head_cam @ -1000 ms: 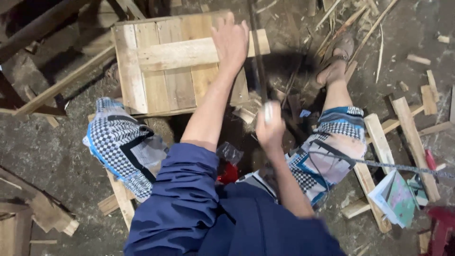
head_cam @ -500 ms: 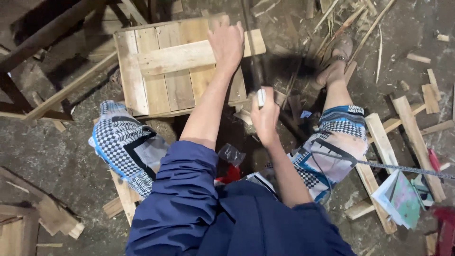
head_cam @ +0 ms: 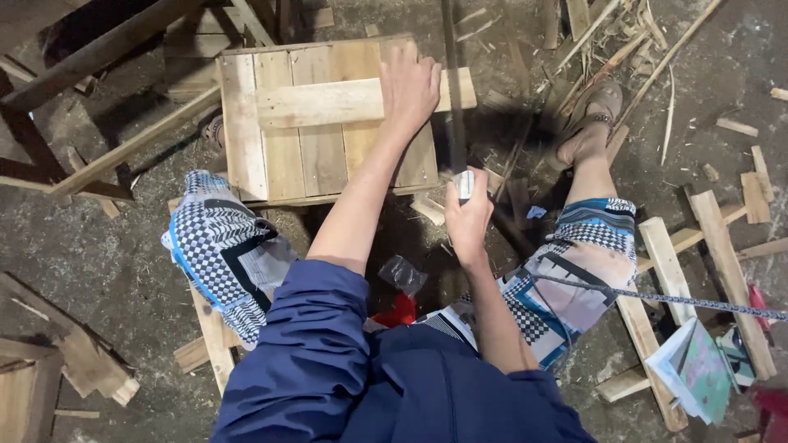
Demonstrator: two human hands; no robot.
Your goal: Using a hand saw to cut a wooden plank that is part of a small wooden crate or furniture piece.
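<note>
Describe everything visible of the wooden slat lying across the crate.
The wooden slat is a pale, rough-sawn board, lying flat and crosswise on the slatted wooden crate, its grain running left to right. Its right end juts past the crate's edge. The left hand presses down on it near that end, hiding part of it. A dark, thin blade crosses it there.

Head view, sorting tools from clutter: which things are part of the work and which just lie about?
In hand:
left hand pressing the wooden strip
slatted panel beneath
right hand gripping a saw

Lying about:
offcuts
booklet
plastic bag
</note>
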